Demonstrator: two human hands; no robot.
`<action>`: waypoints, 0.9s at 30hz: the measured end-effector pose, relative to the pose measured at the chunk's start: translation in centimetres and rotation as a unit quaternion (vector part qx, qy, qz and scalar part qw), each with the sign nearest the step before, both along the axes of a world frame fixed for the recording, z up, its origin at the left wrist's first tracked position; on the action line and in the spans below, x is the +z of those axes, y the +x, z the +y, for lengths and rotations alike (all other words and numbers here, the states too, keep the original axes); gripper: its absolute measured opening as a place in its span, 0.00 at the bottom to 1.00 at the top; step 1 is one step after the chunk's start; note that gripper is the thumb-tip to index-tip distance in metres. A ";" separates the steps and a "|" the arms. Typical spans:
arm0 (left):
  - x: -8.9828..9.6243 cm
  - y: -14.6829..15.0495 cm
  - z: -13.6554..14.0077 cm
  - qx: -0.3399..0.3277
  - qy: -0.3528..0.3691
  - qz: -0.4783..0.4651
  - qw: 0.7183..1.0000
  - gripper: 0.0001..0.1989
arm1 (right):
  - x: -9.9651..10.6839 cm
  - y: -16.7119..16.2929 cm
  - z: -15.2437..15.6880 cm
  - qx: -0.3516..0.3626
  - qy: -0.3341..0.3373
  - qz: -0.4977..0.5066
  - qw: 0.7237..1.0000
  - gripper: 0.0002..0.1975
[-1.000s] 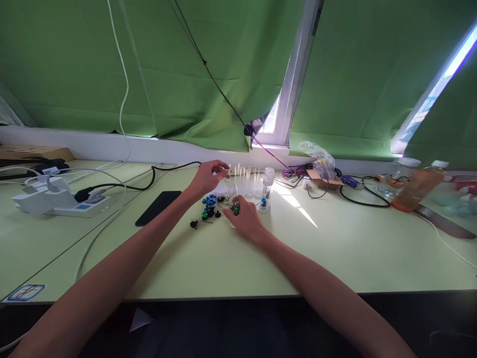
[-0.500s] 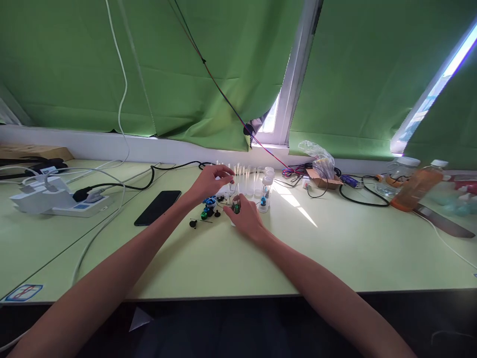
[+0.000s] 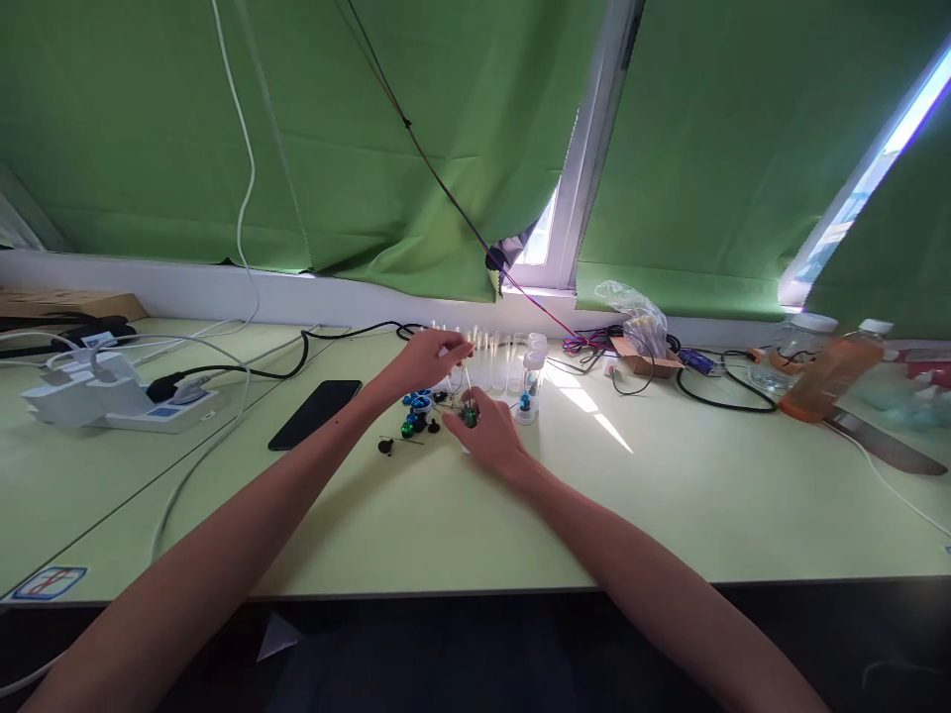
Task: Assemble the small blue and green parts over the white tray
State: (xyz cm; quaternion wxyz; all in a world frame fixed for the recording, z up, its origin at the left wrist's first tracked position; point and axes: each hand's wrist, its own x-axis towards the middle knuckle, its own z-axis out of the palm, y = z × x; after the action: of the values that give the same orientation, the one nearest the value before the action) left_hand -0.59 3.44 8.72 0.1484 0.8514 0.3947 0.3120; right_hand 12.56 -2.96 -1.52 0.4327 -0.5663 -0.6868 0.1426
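My right hand (image 3: pixel 490 431) is wrapped round a small clear container low over the table; a green piece (image 3: pixel 471 417) shows inside it. Above it, my left hand (image 3: pixel 429 362) pinches the top of a thin pale rod (image 3: pixel 467 380), whose lower end runs down to the container. The left fingertips partly hide what they grip. Just left of the hands lie a green knob-like piece (image 3: pixel 407 430), several blue pieces (image 3: pixel 420 401) and black pieces (image 3: pixel 385 448). To the right stands a clear vial (image 3: pixel 526 408) with a blue piece inside.
Several clear tubes (image 3: pixel 494 361) stand behind the hands. A black phone (image 3: pixel 316 414) lies to the left, near a white power strip (image 3: pixel 159 411) and cables. At right are a small cardboard box (image 3: pixel 646 362), an orange bottle (image 3: pixel 836 376) and a knife (image 3: pixel 888 443).
My left hand has shifted slightly right and its fingers have closed on the rod's top. The rod now leans a little left. My right hand stays nearly in place.
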 end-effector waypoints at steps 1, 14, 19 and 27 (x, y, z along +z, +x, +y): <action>0.1 0.1 0.0 -0.019 -0.016 0.018 1.000 0.19 | 0.1 0.0 0.0 0.004 0.002 0.000 1.000 0.17; -1.0 0.7 -0.1 0.004 -0.021 0.152 0.988 0.24 | -0.1 0.6 0.3 0.012 0.023 0.014 1.000 0.11; -0.8 1.0 -0.3 -0.005 -0.023 0.148 0.989 0.25 | 0.0 0.7 0.3 0.018 0.026 0.023 0.999 0.10; -1.5 1.1 -0.3 0.015 -0.005 0.157 0.987 0.23 | -0.3 0.5 0.0 0.019 0.019 0.023 0.999 0.10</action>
State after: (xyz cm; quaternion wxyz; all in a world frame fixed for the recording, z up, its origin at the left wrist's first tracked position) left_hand 0.54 3.16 7.24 0.0843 0.8830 0.4275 0.1743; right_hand 13.10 -2.91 -1.84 0.4559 -0.5418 -0.6899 0.1506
